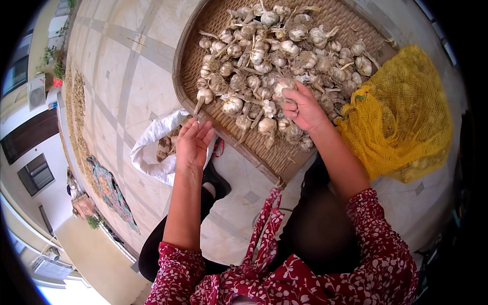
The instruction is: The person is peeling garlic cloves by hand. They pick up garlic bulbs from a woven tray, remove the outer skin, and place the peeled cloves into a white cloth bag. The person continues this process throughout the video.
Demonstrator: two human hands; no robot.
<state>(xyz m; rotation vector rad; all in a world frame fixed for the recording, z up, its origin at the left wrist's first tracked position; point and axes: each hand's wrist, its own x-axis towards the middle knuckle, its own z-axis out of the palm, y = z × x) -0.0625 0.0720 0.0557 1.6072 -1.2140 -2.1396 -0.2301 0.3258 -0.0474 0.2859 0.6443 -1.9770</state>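
A wide woven basket tray (228, 126) lies before me, heaped with dried garlic bulbs (257, 56) that still carry roots and stalks. My right hand (303, 105) holds a garlic bulb (284, 87) between thumb and fingers above the heap. Palm up and fingers slightly curled, my left hand (195, 143) is beside the tray's left rim, over the edge of a white woven sack (146, 146). Nothing can be made out in its palm; whether the fingertips pinch something small is unclear. Inside the open sack are more garlic bulbs (164, 146).
A yellow mesh bag (404, 114) with bulbs inside rests against the tray's right side. My knees and a dark shoe (217, 181) are close below the tray. Farther left on the tiled floor lie a patterned cloth (112, 190) and a strip of spread-out dry matter (78, 103).
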